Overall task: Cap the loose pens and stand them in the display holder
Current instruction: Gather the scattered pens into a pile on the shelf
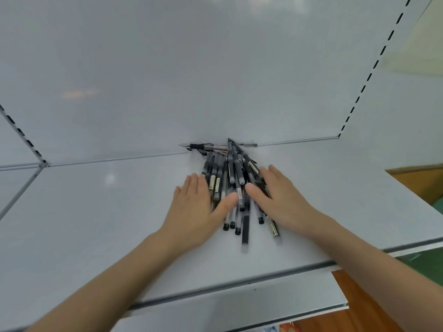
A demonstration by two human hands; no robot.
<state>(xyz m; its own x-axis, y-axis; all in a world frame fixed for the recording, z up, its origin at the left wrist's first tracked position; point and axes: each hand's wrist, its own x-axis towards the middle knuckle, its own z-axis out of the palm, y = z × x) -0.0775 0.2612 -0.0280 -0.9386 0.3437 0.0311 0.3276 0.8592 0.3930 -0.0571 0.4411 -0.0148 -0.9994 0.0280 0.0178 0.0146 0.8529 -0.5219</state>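
Observation:
A heap of several black and clear gel pens [231, 178] lies on the white shelf [96, 212], fanned out from the back wall toward me. My left hand [199, 207] rests flat against the heap's left side, fingers spread, thumb touching the pens. My right hand [275, 195] lies flat over the heap's right side, thumb on the pens. Neither hand grips a pen. One pen with a black grip [203, 146] lies crosswise along the back wall. A loose black cap or barrel [245, 227] sits at the heap's near end. No display holder is in view.
The shelf's back panel [167, 68] rises right behind the pens, with slotted uprights at the left [24, 137] and right [374, 68]. The shelf's front edge [239, 281] runs below my wrists, a lower shelf [239, 305] beneath it. Wooden floor shows at the right.

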